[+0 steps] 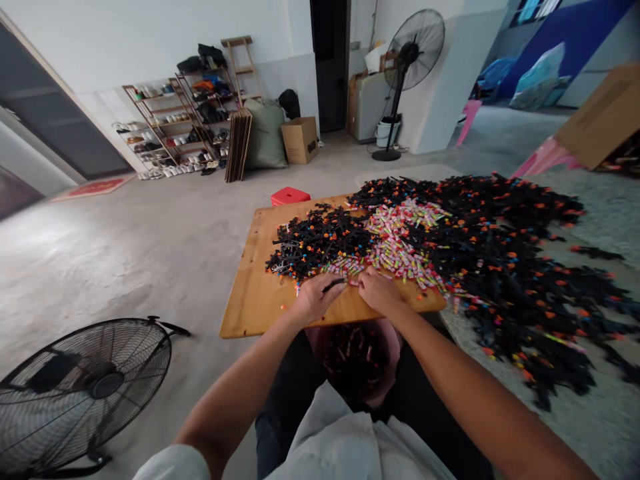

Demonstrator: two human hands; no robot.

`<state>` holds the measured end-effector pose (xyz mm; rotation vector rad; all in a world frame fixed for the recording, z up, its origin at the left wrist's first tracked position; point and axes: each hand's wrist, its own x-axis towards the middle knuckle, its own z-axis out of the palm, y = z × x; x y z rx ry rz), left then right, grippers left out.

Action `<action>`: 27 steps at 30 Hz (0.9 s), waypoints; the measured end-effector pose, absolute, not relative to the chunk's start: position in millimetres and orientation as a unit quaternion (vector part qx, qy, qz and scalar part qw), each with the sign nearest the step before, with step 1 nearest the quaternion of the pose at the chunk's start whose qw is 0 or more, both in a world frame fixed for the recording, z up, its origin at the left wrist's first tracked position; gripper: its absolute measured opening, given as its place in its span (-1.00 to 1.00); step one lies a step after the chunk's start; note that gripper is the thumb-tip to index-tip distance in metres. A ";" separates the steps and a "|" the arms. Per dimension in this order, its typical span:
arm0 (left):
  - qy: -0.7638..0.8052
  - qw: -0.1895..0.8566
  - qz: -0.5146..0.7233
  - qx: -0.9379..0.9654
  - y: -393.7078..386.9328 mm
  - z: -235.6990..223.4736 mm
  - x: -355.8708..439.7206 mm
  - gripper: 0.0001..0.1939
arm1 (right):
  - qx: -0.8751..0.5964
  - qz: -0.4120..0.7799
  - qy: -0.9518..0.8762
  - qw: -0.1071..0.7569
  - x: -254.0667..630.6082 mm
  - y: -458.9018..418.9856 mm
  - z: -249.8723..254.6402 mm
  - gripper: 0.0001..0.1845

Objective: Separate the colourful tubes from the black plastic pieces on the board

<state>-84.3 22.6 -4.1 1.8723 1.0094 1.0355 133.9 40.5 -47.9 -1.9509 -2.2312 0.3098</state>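
My left hand (pixel 316 295) is closed around a small black plastic toy part (pixel 334 285), which looks like a toy gun, just above the front of the wooden board (pixel 250 293). Close by on its right, my right hand (pixel 377 289) is pinched shut at the edge of the small pink-and-white tubes (pixel 393 243). What its fingertips hold is too small to make out. Behind my left hand lies a heap of black toy guns (pixel 320 240) with orange and blue tips. Below the board's front edge, a pink tub (pixel 393 347) between my legs contains dark pieces.
A much larger pile of black toy guns (pixel 500 233) spreads over the right side. A red stool (pixel 290 195) stands behind the board. One fan (pixel 107 383) is at the lower left, another fan (pixel 410 53) at the back. Shoe racks (pixel 165 120) line the far wall.
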 end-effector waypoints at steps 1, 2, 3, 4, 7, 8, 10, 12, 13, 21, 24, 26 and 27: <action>0.388 0.356 0.403 0.749 21.6 -1.6 -85.2 -0.71 | -0.659 0.109 -0.737 0.108 134.1 38.4 -45.0 -0.77; 0.380 0.338 0.397 0.764 20.8 0.6 -86.1 -0.70 | -0.661 0.122 -0.726 0.144 134.5 35.6 -41.6 -0.81; 0.372 0.323 0.389 0.778 20.1 2.2 -86.7 -0.68 | -0.657 0.147 -0.715 0.190 135.0 32.0 -37.7 -0.85; 0.367 0.308 0.381 0.791 19.6 3.2 -87.2 -0.67 | -0.644 0.186 -0.702 0.241 135.5 27.4 -33.3 -0.86; 0.364 0.263 0.364 0.816 19.1 2.5 -87.0 -0.62 | -0.560 0.349 -0.647 0.382 137.3 8.5 -18.2 -0.77; 0.364 0.250 0.360 0.822 19.3 1.6 -86.6 -0.62 | -0.529 0.400 -0.626 0.411 137.8 1.5 -13.1 -0.73; 0.361 0.230 0.351 0.833 19.8 0.3 -85.8 -0.61 | -0.483 0.471 -0.591 0.442 138.8 -11.4 -4.2 -0.69; 0.353 0.214 0.338 0.845 20.3 0.2 -85.1 -0.60 | -0.462 0.497 -0.572 0.460 140.0 -21.1 1.4 -0.67; 0.350 0.207 0.333 0.851 20.5 0.8 -84.9 -0.60 | -0.457 0.499 -0.568 0.469 140.7 -24.4 2.7 -0.66; 0.330 0.165 0.299 0.880 21.3 8.4 -82.2 -0.52 | -0.470 0.480 -0.553 0.492 146.1 -32.9 -0.3 -0.62; 0.322 0.156 0.296 0.886 22.8 9.5 -80.9 -0.53 | -0.460 0.496 -0.534 0.506 146.1 -34.7 -1.7 -0.63; 0.317 0.158 0.301 0.886 23.9 10.2 -80.6 -0.55 | -0.461 0.501 -0.530 0.507 146.6 -36.1 -3.1 -0.63; 0.314 0.154 0.299 0.888 24.4 10.4 -80.5 -0.55 | -0.465 0.498 -0.532 0.503 147.2 -36.8 -3.7 -0.62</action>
